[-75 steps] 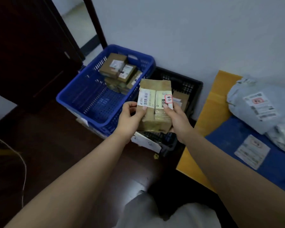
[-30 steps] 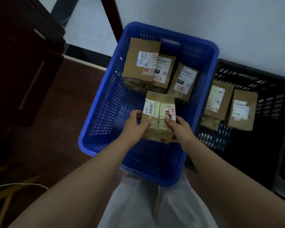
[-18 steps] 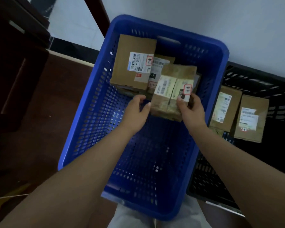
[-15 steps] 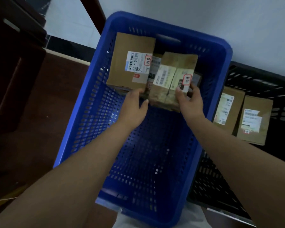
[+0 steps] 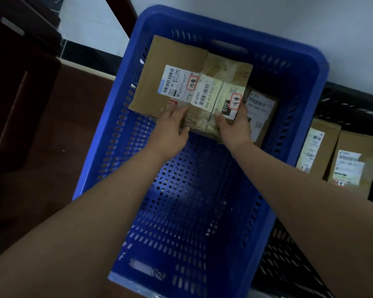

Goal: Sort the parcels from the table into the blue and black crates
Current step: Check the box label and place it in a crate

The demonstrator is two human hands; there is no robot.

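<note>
Both hands have carried the taped parcel [image 5: 218, 100] from above the near edge of the blue crate [image 5: 306, 87] to its far end, onto the boxes stacked there. Right hand [image 5: 235, 125] grips its near right corner; left hand [image 5: 170, 127] lies flat-fingered against its left side, steadying it. Black crate [image 5: 353, 104] adjoins on the right.
</note>
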